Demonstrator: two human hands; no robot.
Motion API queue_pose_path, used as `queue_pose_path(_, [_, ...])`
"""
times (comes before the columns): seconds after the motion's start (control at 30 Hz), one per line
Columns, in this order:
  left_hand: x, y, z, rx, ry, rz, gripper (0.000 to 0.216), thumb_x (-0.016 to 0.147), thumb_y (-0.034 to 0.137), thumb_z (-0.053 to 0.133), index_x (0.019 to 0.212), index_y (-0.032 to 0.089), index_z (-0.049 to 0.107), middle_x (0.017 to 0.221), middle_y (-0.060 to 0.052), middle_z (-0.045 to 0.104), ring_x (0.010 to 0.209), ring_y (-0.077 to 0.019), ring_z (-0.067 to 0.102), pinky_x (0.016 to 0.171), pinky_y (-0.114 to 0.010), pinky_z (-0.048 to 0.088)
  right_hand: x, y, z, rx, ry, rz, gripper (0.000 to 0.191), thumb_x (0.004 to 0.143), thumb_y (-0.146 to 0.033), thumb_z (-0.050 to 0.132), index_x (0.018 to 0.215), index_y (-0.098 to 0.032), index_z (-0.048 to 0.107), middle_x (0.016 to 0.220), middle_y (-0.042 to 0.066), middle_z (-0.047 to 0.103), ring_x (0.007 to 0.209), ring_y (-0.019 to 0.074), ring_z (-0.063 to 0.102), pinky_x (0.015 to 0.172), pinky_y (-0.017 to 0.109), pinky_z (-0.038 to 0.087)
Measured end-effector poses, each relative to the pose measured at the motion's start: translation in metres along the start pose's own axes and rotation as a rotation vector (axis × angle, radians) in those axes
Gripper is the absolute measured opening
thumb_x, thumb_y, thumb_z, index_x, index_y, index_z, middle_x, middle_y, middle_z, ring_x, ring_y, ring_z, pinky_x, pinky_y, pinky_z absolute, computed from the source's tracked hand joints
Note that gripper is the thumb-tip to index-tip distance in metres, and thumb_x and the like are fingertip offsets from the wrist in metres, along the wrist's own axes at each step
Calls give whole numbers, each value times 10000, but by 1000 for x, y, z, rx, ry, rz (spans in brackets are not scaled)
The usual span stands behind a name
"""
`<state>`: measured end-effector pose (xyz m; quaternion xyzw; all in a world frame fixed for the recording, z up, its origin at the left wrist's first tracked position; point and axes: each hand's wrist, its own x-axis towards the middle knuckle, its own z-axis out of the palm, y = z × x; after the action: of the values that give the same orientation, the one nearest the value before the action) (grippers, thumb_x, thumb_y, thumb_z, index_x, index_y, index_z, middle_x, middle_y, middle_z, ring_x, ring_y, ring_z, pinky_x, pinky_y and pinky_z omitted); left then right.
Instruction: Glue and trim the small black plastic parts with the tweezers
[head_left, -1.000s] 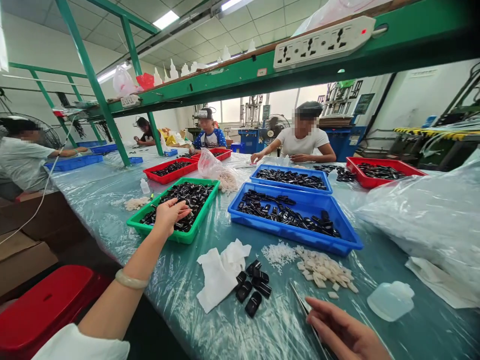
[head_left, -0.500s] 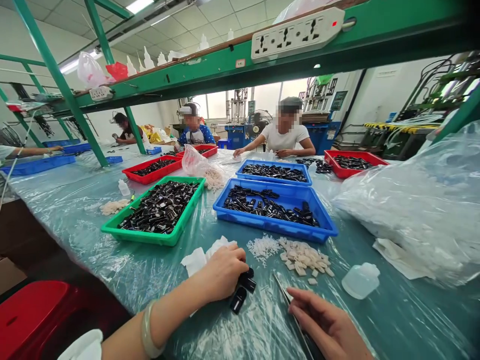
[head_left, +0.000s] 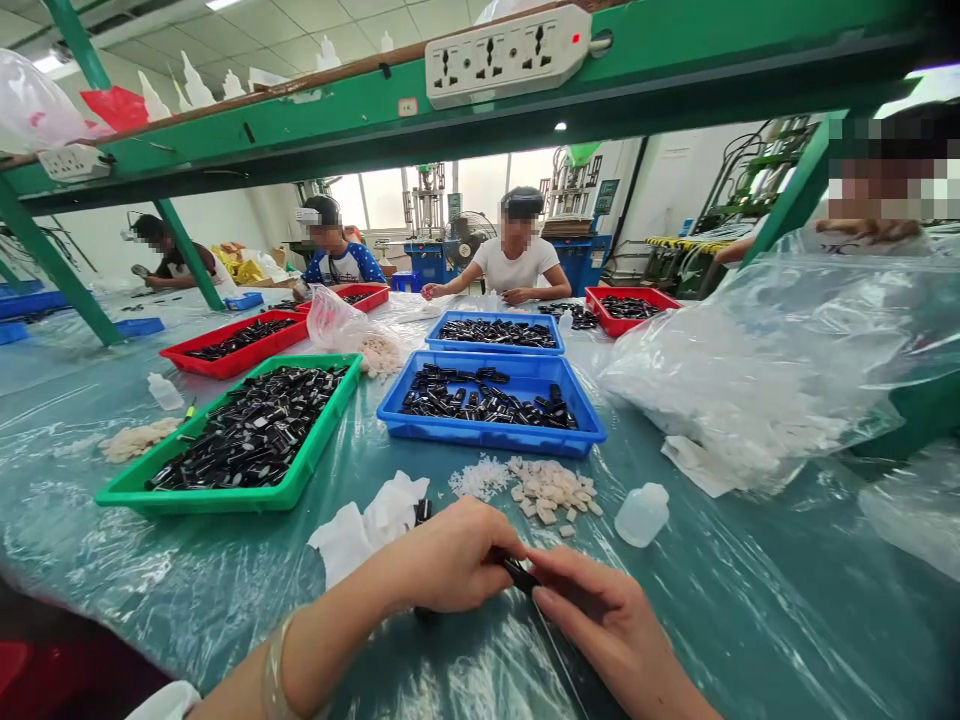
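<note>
My left hand (head_left: 457,560) pinches a small glossy black plastic part (head_left: 519,577) at its left end. At the part's other end, the thumb and forefinger of my right hand (head_left: 611,615) close on it, so the two hands meet. Dark metal tweezers (head_left: 564,655) run along under my right palm, their rear end hidden by the hand. Another black part (head_left: 423,511) shows behind my left hand, beside a crumpled white tissue (head_left: 375,520). Just beyond the hands lie a heap of beige flat pieces (head_left: 553,488) and a heap of tiny white bits (head_left: 480,478).
A squat translucent bottle (head_left: 642,515) stands to the right. Black parts fill a green tray (head_left: 296,487) and blue trays (head_left: 480,438) ahead. A big clear plastic bag (head_left: 765,370) bulges at right. Overhead runs a green shelf beam (head_left: 315,120). Several people sit around the table.
My left hand has lifted a black part from the small group and moved right. My right hand has come in to grip it too. The view has turned right, showing another person there.
</note>
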<state>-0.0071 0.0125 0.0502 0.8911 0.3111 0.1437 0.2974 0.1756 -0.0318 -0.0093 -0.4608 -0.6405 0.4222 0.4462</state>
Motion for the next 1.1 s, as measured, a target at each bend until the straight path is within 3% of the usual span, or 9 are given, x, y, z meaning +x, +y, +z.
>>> queue_pose_path(0.13, [11, -3, 10, -444, 116, -190, 135, 653, 106, 574, 757, 155, 644, 581, 14, 552, 542, -102, 486, 514, -190, 369, 3, -3, -2, 221, 148, 176, 204, 608, -366, 742, 735, -206, 749, 715, 56, 709, 659, 199, 632, 634, 296, 528])
queue_pose_path(0.23, [16, -6, 16, -613, 180, -255, 97, 659, 177, 637, 742, 146, 598, 567, 11, 557, 531, -101, 516, 504, -187, 386, 4, -3, -1, 286, 168, 225, 264, 570, -383, 767, 741, -184, 742, 660, 51, 704, 570, 170, 620, 575, 287, 534])
queue_pose_path(0.4, [19, -8, 27, -1027, 277, -310, 204, 637, 236, 701, 778, 128, 602, 604, -3, 595, 507, -106, 564, 538, -217, 442, 3, -6, 3, 438, 186, 257, 278, 559, -346, 788, 768, -174, 726, 709, 47, 708, 607, 156, 632, 587, 261, 533])
queue_pose_path(0.67, [15, -15, 41, -1167, 251, -322, 275, 772, 363, 586, 747, 98, 657, 647, -47, 614, 522, -100, 570, 511, -196, 412, 4, -4, 2, 478, 242, 293, 299, 559, -331, 794, 780, -150, 704, 676, 38, 695, 550, 127, 614, 551, 243, 517])
queue_pose_path(0.97, [16, -6, 40, -1045, 184, -327, 297, 710, 385, 652, 650, 94, 641, 578, -31, 585, 528, -87, 531, 535, -185, 427, 2, -5, 2, 388, 174, 302, 286, 590, -356, 766, 781, -153, 703, 631, 38, 691, 567, 159, 636, 551, 260, 528])
queue_pose_path(1.03, [15, -9, 40, -1055, 204, -350, 303, 699, 385, 658, 636, 90, 634, 551, -26, 578, 512, -85, 534, 524, -180, 432, 3, -5, -2, 242, 213, 232, 259, 639, -368, 722, 790, -158, 701, 670, 47, 694, 583, 173, 636, 550, 277, 530])
queue_pose_path(1.1, [15, -11, 40, -1075, 223, -377, 306, 695, 385, 658, 626, 88, 628, 537, -28, 583, 503, -89, 553, 514, -175, 439, 3, -7, -11, 30, 318, 56, 195, 694, -345, 673, 792, -178, 693, 720, 45, 684, 621, 177, 627, 571, 283, 524])
